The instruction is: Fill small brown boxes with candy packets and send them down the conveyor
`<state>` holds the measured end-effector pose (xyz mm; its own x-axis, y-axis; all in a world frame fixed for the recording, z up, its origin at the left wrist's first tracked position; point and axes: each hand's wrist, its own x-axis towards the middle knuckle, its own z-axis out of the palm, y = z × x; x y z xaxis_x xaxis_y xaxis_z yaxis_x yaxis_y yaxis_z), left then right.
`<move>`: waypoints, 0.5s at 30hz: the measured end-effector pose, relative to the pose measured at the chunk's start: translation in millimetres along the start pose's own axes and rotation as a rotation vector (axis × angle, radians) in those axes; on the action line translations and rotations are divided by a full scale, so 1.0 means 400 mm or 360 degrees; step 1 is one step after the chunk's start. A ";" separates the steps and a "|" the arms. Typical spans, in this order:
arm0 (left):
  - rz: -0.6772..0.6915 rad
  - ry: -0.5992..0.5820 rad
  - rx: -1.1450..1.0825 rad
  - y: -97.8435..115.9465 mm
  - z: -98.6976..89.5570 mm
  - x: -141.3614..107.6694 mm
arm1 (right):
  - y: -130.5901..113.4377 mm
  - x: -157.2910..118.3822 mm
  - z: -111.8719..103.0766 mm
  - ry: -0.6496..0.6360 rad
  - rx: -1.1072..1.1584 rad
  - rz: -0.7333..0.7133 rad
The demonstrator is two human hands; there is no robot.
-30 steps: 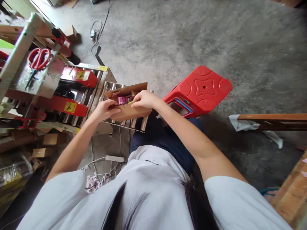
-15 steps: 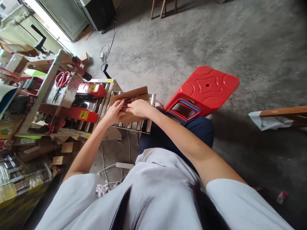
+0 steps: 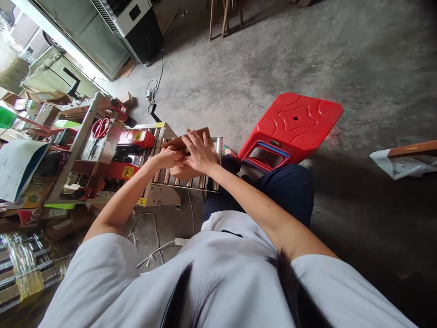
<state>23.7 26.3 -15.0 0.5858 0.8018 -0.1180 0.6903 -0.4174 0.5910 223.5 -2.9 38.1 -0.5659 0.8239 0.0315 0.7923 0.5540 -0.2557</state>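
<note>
A small brown cardboard box [image 3: 186,172] rests on the metal rollers of a short conveyor [image 3: 215,157], its far flap raised. My right hand [image 3: 201,152] lies over the box with its fingers stretched out and spread, reaching onto the raised flap. At the box's left side, my left hand [image 3: 170,157] has its fingers bent inward at the opening, close to the right hand. Whether those fingers grip anything is hidden. The inside of the box is covered by both hands.
Left of the box stands a taping machine with red side parts [image 3: 136,137] and red-handled scissors [image 3: 100,128] on it. A red plastic stool [image 3: 295,119] is to the right. Cables [image 3: 157,246] run over the floor below the conveyor. A black and white appliance [image 3: 139,34] stands at the back.
My right hand has opened and spread its fingers over the box and flap. The left hand has curled inward. Dark contents visible between the hands earlier are now covered. The view has shifted slightly.
</note>
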 end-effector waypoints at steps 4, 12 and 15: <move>-0.0120 0.0128 0.0058 0.056 0.022 -0.075 | 0.011 0.002 -0.004 0.0070 -0.0035 0.0070; -0.0226 0.0794 -0.0175 0.256 0.148 -0.116 | 0.038 -0.059 0.002 -0.0113 0.0086 0.0102; -0.0206 0.0677 -0.0324 0.325 0.175 -0.011 | 0.069 -0.064 -0.032 -0.0043 0.0517 0.0297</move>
<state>140.7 -61.2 6.5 0.2461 0.9629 0.1106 0.6242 -0.2448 0.7419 262.9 -7.3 42.4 -0.4279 0.9012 -0.0689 0.7712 0.3243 -0.5478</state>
